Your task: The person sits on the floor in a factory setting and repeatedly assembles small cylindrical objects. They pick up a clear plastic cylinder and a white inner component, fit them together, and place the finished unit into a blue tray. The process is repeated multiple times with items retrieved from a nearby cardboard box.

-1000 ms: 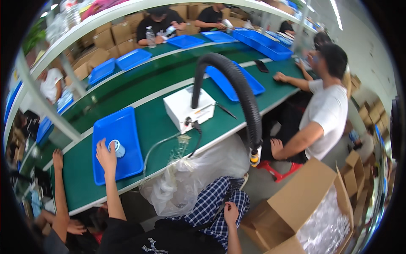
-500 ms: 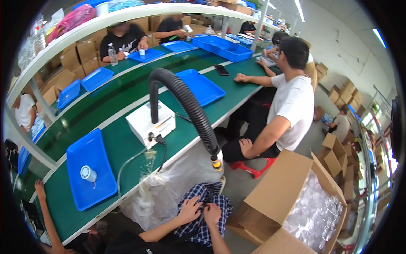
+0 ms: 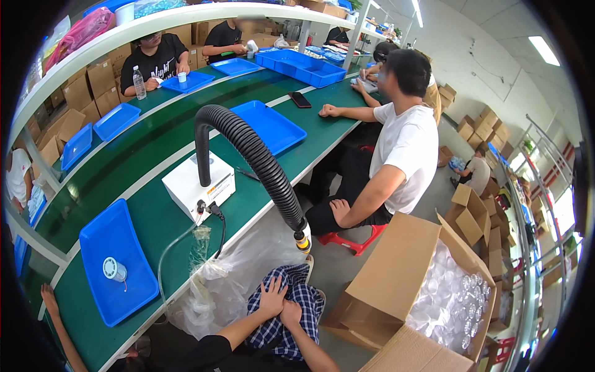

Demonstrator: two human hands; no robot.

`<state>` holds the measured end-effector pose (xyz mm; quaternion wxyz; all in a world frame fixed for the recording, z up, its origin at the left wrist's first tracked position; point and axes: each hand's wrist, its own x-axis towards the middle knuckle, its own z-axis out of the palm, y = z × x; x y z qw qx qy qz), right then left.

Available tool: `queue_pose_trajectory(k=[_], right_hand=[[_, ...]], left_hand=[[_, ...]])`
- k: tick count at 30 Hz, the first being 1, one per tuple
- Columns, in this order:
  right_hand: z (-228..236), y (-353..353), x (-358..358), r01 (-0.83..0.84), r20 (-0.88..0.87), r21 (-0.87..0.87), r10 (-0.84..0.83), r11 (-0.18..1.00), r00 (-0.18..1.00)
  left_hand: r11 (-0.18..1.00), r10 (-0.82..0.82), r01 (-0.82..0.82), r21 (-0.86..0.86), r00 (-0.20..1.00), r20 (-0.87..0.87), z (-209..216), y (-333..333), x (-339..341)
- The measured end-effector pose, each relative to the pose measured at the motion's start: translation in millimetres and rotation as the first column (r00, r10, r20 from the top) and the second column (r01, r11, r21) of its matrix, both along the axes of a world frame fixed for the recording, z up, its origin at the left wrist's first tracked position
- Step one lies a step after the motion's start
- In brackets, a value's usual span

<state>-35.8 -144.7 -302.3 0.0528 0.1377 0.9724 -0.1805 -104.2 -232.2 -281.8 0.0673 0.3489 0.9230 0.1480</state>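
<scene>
My left hand [image 3: 273, 298] lies on dark blue checked fabric [image 3: 282, 340] over my lap, its fingers stretched out and apart. My right hand [image 3: 290, 314] rests on the same fabric and touches the left one; its fingers are mostly hidden. Neither hand is on the bench. Ahead of them, a yellow-tipped nozzle [image 3: 302, 243] hangs at the end of a black ribbed hose [image 3: 257, 152]. The hose rises from a white box-shaped machine [image 3: 199, 186] on the green bench.
At left, a blue tray [image 3: 124, 248] holds a small white cylindrical container [image 3: 114, 269]. Clear plastic sheeting [image 3: 214, 288] hangs below the bench edge. A large carton [image 3: 387, 263] of clear plastic pieces stands at right. A person in white [image 3: 406, 139] sits beyond; another person's arm [image 3: 59, 328] shows lower left.
My right hand has moved left against my left hand, which lies flatter on the fabric. The view has turned a little to the right, so most things sit further left.
</scene>
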Motion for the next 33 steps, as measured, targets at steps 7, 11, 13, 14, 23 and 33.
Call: queue_pose_trajectory(k=[7,11,13,14,23,33], right_hand=[[5.9,-2.6,-1.9,0.015,-0.033,-0.028,-0.016,0.999,0.999],[5.3,2.7,-3.4,-0.035,0.024,-0.002,0.035,0.999,0.999],[7.7,3.5,-1.9,-0.057,0.03,-0.004,0.057,0.998,0.998],[9.2,3.6,-1.1,-0.049,0.052,-0.024,0.05,0.999,0.997],[16.3,4.8,7.1,0.002,0.05,-0.043,0.0,0.999,0.999],[36.1,17.6,21.4,0.062,-0.05,-0.056,-0.064,0.997,0.997]], left_hand=[[0.996,0.038,-0.041,0.081,0.998,0.04,5.0,-4.0,-1.3],[0.991,0.059,-0.065,0.115,0.997,0.053,4.7,-2.2,-1.9],[0.987,0.073,-0.079,0.139,0.996,0.047,2.9,-4.0,0.1],[0.99,0.074,-0.082,0.119,0.995,0.066,2.8,-4.1,1.4],[0.969,0.007,-0.037,0.246,0.993,0.121,-0.1,-13.2,4.9],[0.972,0.023,-0.057,0.227,0.988,0.15,3.8,-10.5,3.1]])
